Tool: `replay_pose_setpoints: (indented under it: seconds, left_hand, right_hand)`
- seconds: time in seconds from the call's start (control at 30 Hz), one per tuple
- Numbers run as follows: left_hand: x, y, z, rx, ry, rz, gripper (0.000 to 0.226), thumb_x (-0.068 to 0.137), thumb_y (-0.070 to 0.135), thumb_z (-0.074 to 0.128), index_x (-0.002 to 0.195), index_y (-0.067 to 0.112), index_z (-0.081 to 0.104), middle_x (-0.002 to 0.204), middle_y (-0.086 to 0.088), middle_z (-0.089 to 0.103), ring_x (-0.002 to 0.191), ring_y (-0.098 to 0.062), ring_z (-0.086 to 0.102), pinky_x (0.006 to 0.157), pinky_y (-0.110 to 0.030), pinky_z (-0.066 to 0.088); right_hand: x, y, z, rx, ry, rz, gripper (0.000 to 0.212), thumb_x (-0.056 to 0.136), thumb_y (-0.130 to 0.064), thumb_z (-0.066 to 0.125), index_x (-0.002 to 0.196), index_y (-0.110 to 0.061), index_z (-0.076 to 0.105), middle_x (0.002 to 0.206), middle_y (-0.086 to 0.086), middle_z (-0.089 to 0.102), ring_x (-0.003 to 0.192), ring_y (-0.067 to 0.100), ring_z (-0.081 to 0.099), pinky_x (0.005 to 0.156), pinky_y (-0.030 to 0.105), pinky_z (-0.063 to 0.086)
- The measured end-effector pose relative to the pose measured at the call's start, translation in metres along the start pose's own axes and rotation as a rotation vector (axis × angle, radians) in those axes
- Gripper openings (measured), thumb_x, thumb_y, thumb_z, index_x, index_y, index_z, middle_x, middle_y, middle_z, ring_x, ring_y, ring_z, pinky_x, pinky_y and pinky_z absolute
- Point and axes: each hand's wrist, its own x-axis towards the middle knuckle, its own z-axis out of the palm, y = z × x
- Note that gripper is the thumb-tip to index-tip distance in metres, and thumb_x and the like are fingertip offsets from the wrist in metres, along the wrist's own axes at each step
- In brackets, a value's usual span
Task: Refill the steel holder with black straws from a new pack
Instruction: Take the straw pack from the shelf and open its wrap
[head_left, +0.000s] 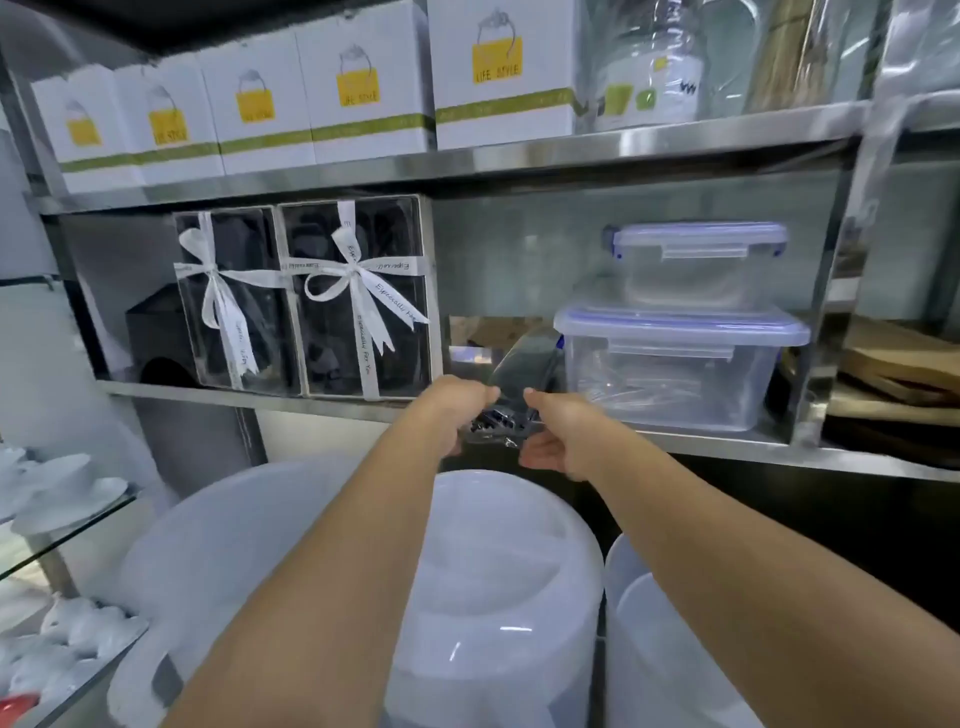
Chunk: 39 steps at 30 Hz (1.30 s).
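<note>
Both hands pinching clear straw pack (522, 371) of black straws, left hand (457, 410), right hand (553, 434), just left of stacked empty-looking clip-lid tubs (675, 364), ribboned gift boxes (306, 296) further left

Gift boxes (363, 296) and plastic containers (670, 364) flank the gap.

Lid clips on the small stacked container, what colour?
Blue clips on the small clear container; head view.
</note>
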Motion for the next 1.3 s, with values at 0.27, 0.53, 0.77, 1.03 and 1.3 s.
replay_pose_setpoints:
  seconds: [0.27,0.53,0.77,1.03,1.3]
  left_hand:
    - [0.017,-0.009,-0.002,-0.108,-0.121,-0.072,0.005,0.082,-0.002,0.062,0.085,0.002,0.059,0.077,-0.01,0.067,0.064,-0.015,0.063,0.069,-0.03,0.055]
    - [0.008,-0.018,-0.014,-0.426,-0.237,-0.138,0.057,0.075,0.035,0.073,0.119,0.004,0.054,0.111,-0.02,0.064,0.093,-0.033,0.065,0.074,-0.041,0.056]
    - [-0.029,-0.007,-0.015,-0.516,-0.301,-0.117,0.017,0.088,0.019,0.059,0.098,0.005,0.059,0.065,-0.012,0.07,0.052,-0.025,0.068,0.048,-0.031,0.053]
    - [-0.102,-0.003,-0.015,-0.556,-0.412,-0.064,0.009,0.085,0.013,0.057,0.086,0.005,0.062,0.074,-0.011,0.067,0.068,-0.025,0.065,0.06,-0.032,0.053]
    - [-0.205,0.0,0.007,-0.62,-0.534,-0.028,0.015,0.087,0.017,0.056,0.075,0.01,0.062,0.057,-0.004,0.069,0.051,-0.017,0.066,0.047,-0.022,0.052]
  right_hand:
    - [0.014,0.003,-0.006,0.364,-0.093,0.015,0.019,0.092,-0.005,0.051,0.109,0.002,0.053,0.089,0.021,0.064,0.071,0.028,0.065,0.053,0.035,0.053]
    - [-0.023,0.012,-0.011,0.392,-0.24,0.04,0.005,0.09,-0.003,0.052,0.091,0.001,0.055,0.083,0.018,0.061,0.069,0.025,0.062,0.044,0.027,0.056]
    - [-0.076,0.017,-0.013,0.339,-0.298,-0.055,0.005,0.083,-0.007,0.055,0.084,-0.004,0.059,0.082,0.015,0.06,0.059,0.023,0.06,0.044,0.023,0.052]
    - [-0.16,0.02,-0.047,0.157,-0.324,-0.148,0.019,0.086,-0.031,0.057,0.092,-0.013,0.06,0.084,0.01,0.064,0.066,0.021,0.063,0.054,0.028,0.054]
    - [-0.25,0.044,-0.08,0.152,-0.103,-0.215,0.05,0.08,-0.048,0.061,0.115,-0.012,0.055,0.103,0.013,0.068,0.082,0.026,0.066,0.048,0.027,0.052]
